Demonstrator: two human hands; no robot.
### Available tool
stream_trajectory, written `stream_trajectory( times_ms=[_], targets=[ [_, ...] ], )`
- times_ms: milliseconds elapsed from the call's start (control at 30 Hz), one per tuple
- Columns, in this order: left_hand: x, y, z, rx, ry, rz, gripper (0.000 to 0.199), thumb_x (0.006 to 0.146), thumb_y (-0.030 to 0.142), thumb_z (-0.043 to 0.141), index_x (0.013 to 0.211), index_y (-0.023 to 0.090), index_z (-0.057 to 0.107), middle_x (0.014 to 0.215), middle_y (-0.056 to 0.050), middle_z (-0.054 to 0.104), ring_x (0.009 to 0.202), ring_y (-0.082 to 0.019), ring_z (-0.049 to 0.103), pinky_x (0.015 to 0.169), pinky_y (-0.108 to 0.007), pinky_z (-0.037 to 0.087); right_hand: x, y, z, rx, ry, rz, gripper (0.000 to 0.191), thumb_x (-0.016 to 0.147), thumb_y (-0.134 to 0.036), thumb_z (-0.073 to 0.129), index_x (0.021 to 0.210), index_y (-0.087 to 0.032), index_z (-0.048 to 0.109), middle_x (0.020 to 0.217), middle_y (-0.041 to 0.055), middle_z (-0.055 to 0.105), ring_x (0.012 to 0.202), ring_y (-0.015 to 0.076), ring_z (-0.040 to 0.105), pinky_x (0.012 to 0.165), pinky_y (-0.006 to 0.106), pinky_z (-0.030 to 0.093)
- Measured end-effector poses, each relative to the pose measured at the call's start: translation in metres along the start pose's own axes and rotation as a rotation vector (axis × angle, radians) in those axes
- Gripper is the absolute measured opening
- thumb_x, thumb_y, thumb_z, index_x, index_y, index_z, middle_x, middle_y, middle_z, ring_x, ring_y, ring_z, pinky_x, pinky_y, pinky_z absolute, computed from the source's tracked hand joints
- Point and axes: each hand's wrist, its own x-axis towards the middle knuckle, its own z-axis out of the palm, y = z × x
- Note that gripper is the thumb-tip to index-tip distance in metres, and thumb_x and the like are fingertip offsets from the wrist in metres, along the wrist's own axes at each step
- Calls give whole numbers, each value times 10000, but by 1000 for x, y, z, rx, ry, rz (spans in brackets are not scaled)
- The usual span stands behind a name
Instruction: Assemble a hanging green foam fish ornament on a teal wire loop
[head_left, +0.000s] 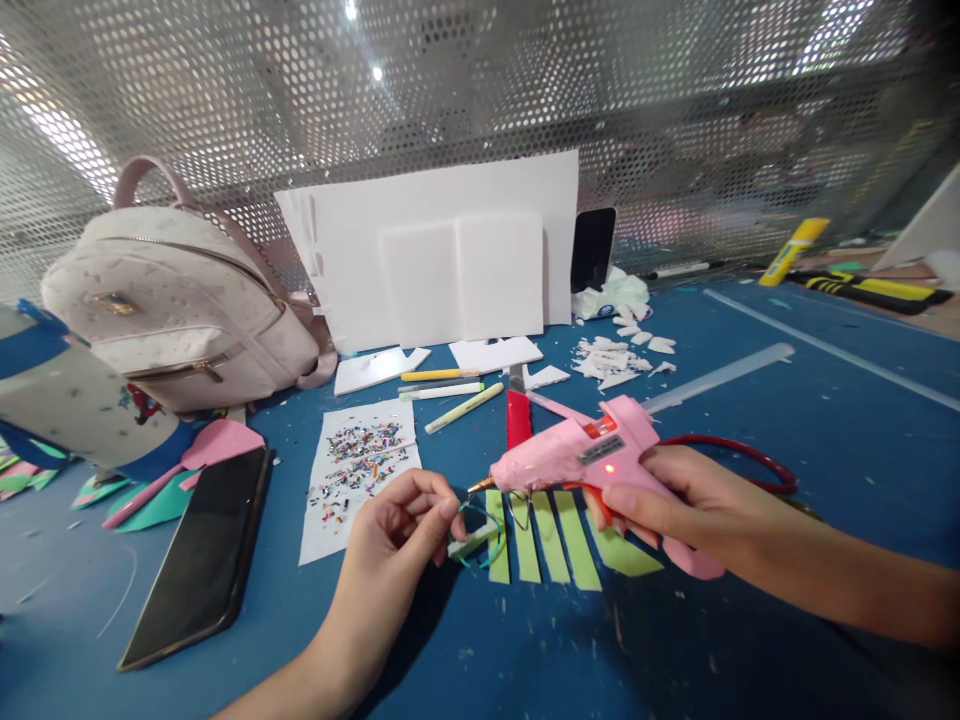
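My left hand (pixel 412 525) pinches a small teal ring (pixel 495 555) with a pale green strip across it. Wrapped round the handle of a pink glue gun (pixel 555 450) is my right hand (pixel 667 500), its fingers at the orange trigger. The gun's metal nozzle points left, close to the fingertips of my left hand, and a light glows on its side. Several light green paper strips (pixel 551 540) lie on the blue table beneath the gun. A red cutter (pixel 517 415) lies just behind it.
Left of my hands are a sheet with colourful bits (pixel 319 520), a black phone (pixel 199 560) and a pale backpack (pixel 187 310). White foam boards (pixel 345 250) stand at the back. Several pens (pixel 465 408) and white scraps (pixel 607 360) lie before them. A yellow glue stick (pixel 793 252) is far right.
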Motion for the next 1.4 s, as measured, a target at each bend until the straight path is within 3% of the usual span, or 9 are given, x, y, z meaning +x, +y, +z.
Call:
stream_trajectory(
  times_ms=[333,600,800,967,1300,1400],
  targets=[
    [1,-2,-2,-4,-7,-2,223,951,348,631,816,175,596,663,31,593,561,-60,441,519,-159,347,-1,0,1,21,-69,-15,517,787,-755,606,842,-250,700,709,1,498,633,158,524,517,246,458],
    [1,-2,-2,32,-12,2,225,952,344,616,809,172,593,675,16,593,562,-71,436,515,-180,352,3,1,-1,-8,22,-42,531,784,-743,606,781,-224,718,634,7,497,579,157,490,490,256,441],
    [0,0,-1,42,7,-8,226,945,349,620,805,175,591,669,16,583,560,-76,431,514,-186,351,-2,-4,1,67,-54,-26,450,792,-675,656,829,-232,729,667,7,489,606,159,490,490,245,435],
    [0,0,-1,43,7,-9,228,943,354,624,806,175,596,666,12,592,552,-78,436,511,-190,352,-3,1,-2,38,-59,-25,492,801,-709,627,811,-225,713,663,5,459,585,152,447,478,251,389],
    [0,1,0,63,17,-13,227,949,358,618,821,172,592,668,18,594,561,-77,434,525,-185,351,-1,-5,2,53,-68,-27,523,802,-728,610,856,-218,714,671,-6,461,596,143,460,493,240,414],
    [0,-1,-1,45,5,-14,225,947,358,621,822,173,594,670,16,593,561,-78,438,521,-187,352,0,0,-1,2,-7,-47,544,805,-734,595,816,-203,714,653,1,480,575,143,468,493,250,420]
  ],
)
